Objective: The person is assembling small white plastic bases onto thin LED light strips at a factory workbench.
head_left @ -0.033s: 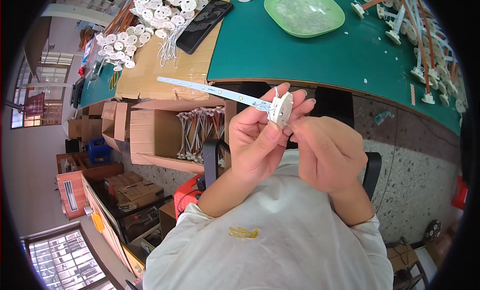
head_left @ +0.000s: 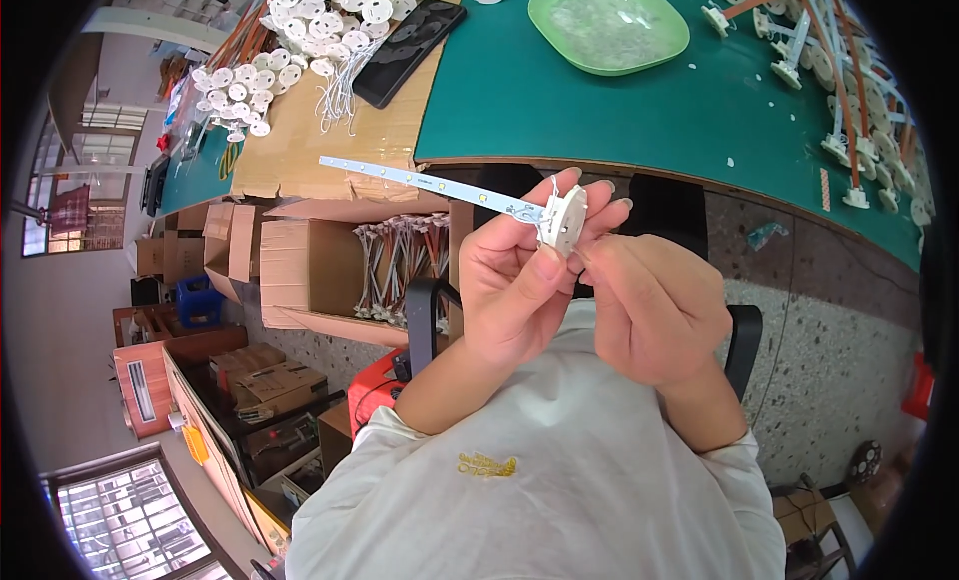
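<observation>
My left hand grips a round white plastic disc between thumb and fingers, its face turned to the right. Out from the disc, up and to the left, runs a narrow white LED strip dotted with small yellowish chips. Thin white wire shows where strip and disc meet. My right hand is closed in a pinch at the disc's lower right edge. Whatever its fingertips hold is too small and hidden to make out. Both hands are above my lap, in front of the table edge.
On the green table are a green bowl of small clear pieces, a black phone on cardboard, a pile of white discs and white wires. Finished-looking strips lie right. An open carton holds more strips.
The strip's far tip has shifted very slightly to the right and down. Both hands keep almost the same pose.
</observation>
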